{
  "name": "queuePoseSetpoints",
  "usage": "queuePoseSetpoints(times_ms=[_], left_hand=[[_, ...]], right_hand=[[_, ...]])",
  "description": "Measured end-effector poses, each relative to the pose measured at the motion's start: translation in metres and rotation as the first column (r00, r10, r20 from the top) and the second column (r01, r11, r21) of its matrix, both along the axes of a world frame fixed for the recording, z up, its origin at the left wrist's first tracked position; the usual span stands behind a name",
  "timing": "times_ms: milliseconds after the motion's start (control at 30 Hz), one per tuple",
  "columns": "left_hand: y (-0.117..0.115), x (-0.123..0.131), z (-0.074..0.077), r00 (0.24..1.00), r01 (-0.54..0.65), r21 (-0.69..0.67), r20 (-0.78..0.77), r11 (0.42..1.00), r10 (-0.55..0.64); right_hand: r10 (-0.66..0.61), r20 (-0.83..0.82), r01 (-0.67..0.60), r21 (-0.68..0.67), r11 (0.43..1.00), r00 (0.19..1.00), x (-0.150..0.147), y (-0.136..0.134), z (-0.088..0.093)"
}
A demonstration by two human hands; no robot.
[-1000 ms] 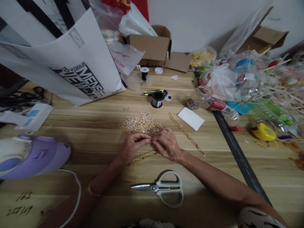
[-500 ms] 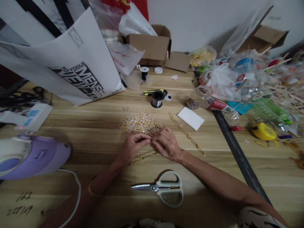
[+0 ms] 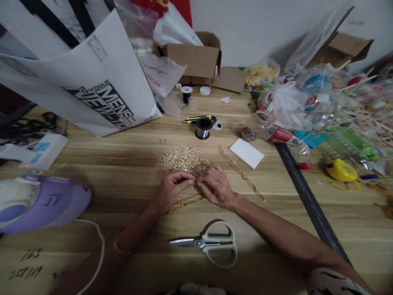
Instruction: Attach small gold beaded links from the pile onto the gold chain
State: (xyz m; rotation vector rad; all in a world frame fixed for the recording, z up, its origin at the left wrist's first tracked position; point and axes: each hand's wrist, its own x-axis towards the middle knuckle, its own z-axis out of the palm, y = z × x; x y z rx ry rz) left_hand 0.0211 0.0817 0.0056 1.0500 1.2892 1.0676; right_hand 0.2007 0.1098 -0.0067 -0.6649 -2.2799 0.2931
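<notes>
My left hand [image 3: 172,187] and my right hand [image 3: 216,187] meet fingertip to fingertip just in front of a heap of small gold and clear beads [image 3: 181,159]. Both are closed in a pinch, and whatever sits between the fingers is too small to make out. Beneath them a gold chain [image 3: 186,202] lies on the wood, partly covered by the hands. To the right, another gold chain [image 3: 243,175] with bead clusters stretches out beside a white rectangular pad [image 3: 247,153]. Scissors [image 3: 206,243] with pale handles lie nearer to me, blades pointing left.
Behind the beads stand a wire spool [image 3: 203,128] and a yellow-black cutter knife [image 3: 190,120]. A large white bag [image 3: 123,82] and a purple appliance [image 3: 58,200] with a white cord are at left. Jars, sticks and a yellow tape measure [image 3: 340,169] crowd the right.
</notes>
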Motion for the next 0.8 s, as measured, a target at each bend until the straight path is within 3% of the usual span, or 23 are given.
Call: queuePoseSetpoints(times_ms=[800], left_hand=[[-0.0023,0.0002,-0.0008,0.998,0.046,0.049,-0.045,0.998,-0.044]], right_hand=[[0.009,0.01,-0.009,-0.017,1.0,1.0,0.0001,0.0007,-0.0024]])
